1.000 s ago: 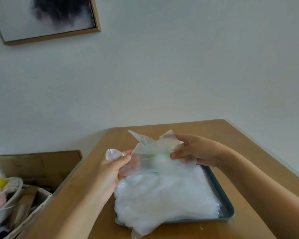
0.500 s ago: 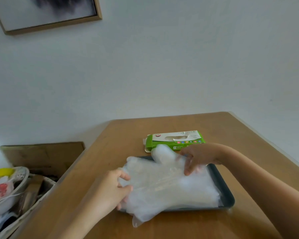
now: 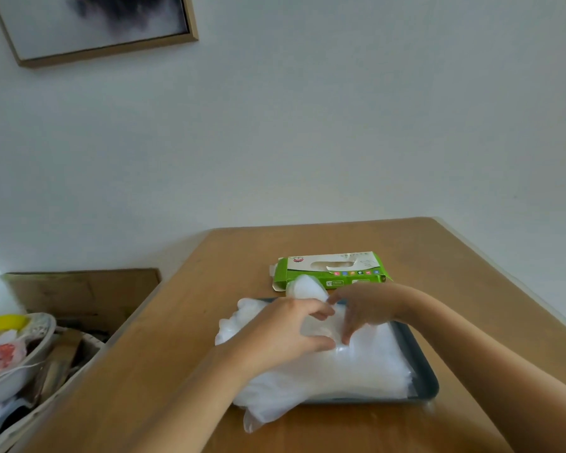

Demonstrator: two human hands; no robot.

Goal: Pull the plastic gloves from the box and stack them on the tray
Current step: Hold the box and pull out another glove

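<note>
Heap of thin translucent white plastic gloves (image 3: 340, 371) lies on dark grey rectangular tray (image 3: 420, 361), overhanging its near-left edge. Left hand (image 3: 291, 333) and right hand (image 3: 365, 308) rest on top, fingers loosely spread, gripping nothing. Green-and-white cardboard box (image 3: 334, 269) just behind. Film likely featherlight, limp, slippery: pinch one cuff edge.

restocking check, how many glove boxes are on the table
1. The green and white cardboard glove box lies on the wooden table, just beyond the dark grey tray piled with clear plastic gloves. Another could sit out of frame.
</note>
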